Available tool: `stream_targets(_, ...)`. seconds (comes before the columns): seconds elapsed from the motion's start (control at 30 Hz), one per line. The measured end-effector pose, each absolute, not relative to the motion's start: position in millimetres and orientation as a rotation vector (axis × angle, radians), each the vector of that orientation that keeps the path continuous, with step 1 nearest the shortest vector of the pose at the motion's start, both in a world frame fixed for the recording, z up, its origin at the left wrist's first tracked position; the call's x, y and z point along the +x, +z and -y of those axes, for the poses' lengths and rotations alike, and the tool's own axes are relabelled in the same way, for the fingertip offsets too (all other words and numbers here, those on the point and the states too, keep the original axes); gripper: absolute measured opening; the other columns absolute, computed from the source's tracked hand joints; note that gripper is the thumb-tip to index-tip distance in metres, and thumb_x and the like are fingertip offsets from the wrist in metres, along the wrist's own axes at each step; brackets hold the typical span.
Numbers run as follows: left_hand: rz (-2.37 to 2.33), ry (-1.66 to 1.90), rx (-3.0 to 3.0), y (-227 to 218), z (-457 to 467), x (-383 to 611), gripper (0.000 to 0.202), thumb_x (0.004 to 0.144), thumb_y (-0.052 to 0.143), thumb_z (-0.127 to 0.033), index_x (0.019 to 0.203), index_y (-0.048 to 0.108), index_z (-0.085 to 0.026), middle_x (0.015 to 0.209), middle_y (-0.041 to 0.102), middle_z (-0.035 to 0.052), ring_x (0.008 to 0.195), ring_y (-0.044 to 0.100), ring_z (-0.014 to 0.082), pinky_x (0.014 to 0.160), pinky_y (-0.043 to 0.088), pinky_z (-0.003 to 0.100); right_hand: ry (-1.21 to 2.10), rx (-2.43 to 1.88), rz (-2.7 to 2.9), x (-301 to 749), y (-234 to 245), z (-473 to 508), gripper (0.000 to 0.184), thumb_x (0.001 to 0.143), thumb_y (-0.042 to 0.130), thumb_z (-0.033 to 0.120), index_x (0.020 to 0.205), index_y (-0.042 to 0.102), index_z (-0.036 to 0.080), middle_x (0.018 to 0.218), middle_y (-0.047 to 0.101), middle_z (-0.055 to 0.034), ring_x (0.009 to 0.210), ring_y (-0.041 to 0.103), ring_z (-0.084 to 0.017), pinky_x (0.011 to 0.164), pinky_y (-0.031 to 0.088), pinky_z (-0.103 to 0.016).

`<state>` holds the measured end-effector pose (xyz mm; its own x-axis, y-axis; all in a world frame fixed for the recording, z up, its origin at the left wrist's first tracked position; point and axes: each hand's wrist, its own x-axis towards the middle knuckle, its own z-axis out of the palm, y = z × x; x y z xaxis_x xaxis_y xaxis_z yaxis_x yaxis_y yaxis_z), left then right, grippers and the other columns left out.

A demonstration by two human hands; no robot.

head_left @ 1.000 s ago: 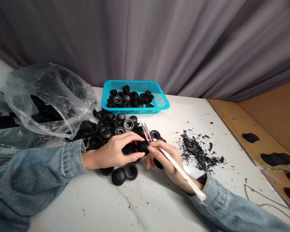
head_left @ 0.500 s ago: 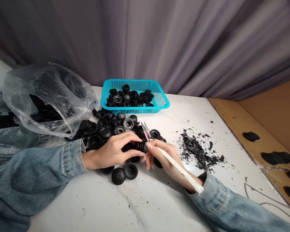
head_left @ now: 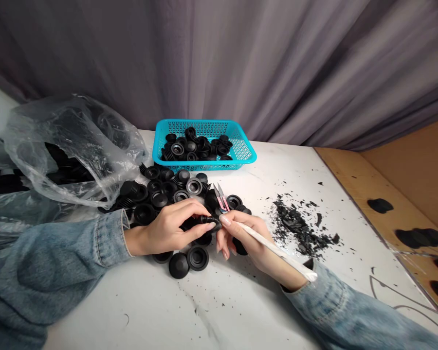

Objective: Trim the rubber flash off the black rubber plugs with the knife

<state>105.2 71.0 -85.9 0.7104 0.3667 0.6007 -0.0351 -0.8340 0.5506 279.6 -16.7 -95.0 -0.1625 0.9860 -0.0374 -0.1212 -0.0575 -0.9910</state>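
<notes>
My left hand [head_left: 171, 226] pinches a black rubber part [head_left: 209, 220] between thumb and fingers, just above a pile of similar black rubber parts [head_left: 160, 194] on the white table [head_left: 168, 311]. My right hand [head_left: 250, 238] is closed round a pair of small snips with pink blades [head_left: 222, 199] and a long white-wrapped handle [head_left: 277, 250]. Its fingertips touch the same part from the right. The blades point up and away, beside the part.
A turquoise plastic basket [head_left: 245, 151] with more black parts stands behind the pile. A clear plastic bag [head_left: 65, 150] of parts lies at the left. Black trimmings [head_left: 299, 226] are scattered to the right. A brown board [head_left: 397, 209] with dark pieces borders the table's right side.
The part between my fingers has been turned and now shows edge-on, thinner than before. Both hands stay in the same place; the snips' handle has dipped slightly.
</notes>
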Motion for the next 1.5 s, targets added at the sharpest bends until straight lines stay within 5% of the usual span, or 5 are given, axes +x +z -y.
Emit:
stream_targets(0.27, -0.26, 1.025, 2.449, -86.6, -69.9, 105.4, 0.002, 0.083, 0.055, -0.013, 0.084, 0.053, -0.014, 0.071, 0.059, 0.0036, 0.066, 0.057, 0.0117, 0.063, 0.05, 0.022, 1.402, -1.14, 1.234, 277.6, -90.1, 14.7, 0.031, 0.09, 0.046, 0.04, 0.071, 0.054, 0.017, 0.057, 0.062, 0.0008, 0.045, 0.053, -0.008, 0.046, 0.041, -0.021)
stream_targets(0.47, -0.308, 1.007, 2.446, -88.4, -70.3, 104.4, 0.001, 0.083, 0.054, -0.014, 0.083, 0.053, -0.013, 0.07, 0.058, 0.0037, 0.064, 0.055, 0.0113, 0.06, 0.048, 0.021, 1.121, -1.352, 1.168, 287.6, -83.0, 13.6, 0.054, 0.092, 0.027, 0.054, 0.1, 0.063, 0.015, 0.046, 0.05, 0.0036, 0.039, 0.044, -0.009, 0.041, 0.037, -0.023)
stream_targets(0.57, -0.314, 0.981, 2.436, -88.9, -70.6, 104.0, 0.002, 0.083, 0.054, -0.015, 0.082, 0.053, -0.013, 0.07, 0.058, 0.0034, 0.064, 0.054, 0.0115, 0.061, 0.048, 0.022, 1.077, -1.379, 1.225, 292.1, -74.8, 12.0, 0.038, 0.088, 0.045, 0.047, 0.101, 0.063, 0.016, 0.055, 0.055, 0.0018, 0.048, 0.05, -0.011, 0.045, 0.041, -0.024)
stream_targets(0.97, -0.304, 0.983, 2.416, -90.1, -69.6, 104.3, 0.004, 0.084, 0.054, -0.016, 0.082, 0.054, -0.013, 0.07, 0.058, 0.0041, 0.064, 0.054, 0.012, 0.06, 0.048, 0.023, 1.027, -1.446, 1.487, 301.9, -54.7, 13.4, 0.023, 0.079, 0.063, 0.035, 0.063, 0.06, 0.019, 0.099, 0.071, -0.0073, 0.09, 0.067, -0.023, 0.077, 0.053, -0.035)
stream_targets(1.5, -0.301, 0.982, 2.417, -89.5, -68.9, 105.2, 0.003, 0.083, 0.054, -0.014, 0.08, 0.055, -0.013, 0.069, 0.058, 0.0034, 0.063, 0.055, 0.0117, 0.061, 0.048, 0.022, 0.972, -1.52, 1.642, 301.9, -60.2, 13.3, 0.026, 0.081, 0.059, 0.034, 0.06, 0.056, 0.02, 0.093, 0.073, -0.0043, 0.064, 0.066, -0.016, 0.052, 0.05, -0.025)
